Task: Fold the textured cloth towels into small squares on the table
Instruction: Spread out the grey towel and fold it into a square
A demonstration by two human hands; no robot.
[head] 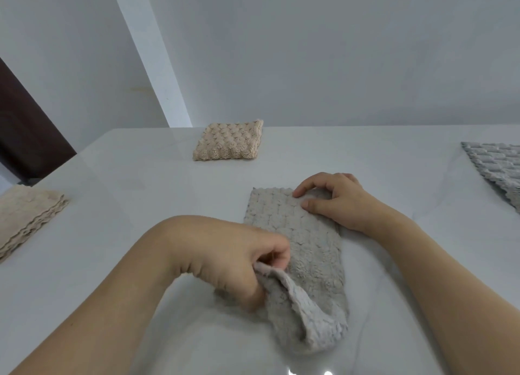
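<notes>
A light grey textured towel (pixel 306 242) lies as a long strip on the white table (pixel 126 194), running from the middle toward me. My left hand (pixel 233 256) pinches its near left edge and holds that end lifted and curled over. On the towel's far right corner my right hand (pixel 334 200) rests, fingertips pressing the cloth flat. A beige towel (pixel 229 141) sits folded into a small square at the table's far side.
A stack of beige towels (pixel 25 217) lies at the left edge of the table. A darker grey towel (pixel 498 169) lies spread at the right edge. A white wall stands behind the table, with a dark panel at far left.
</notes>
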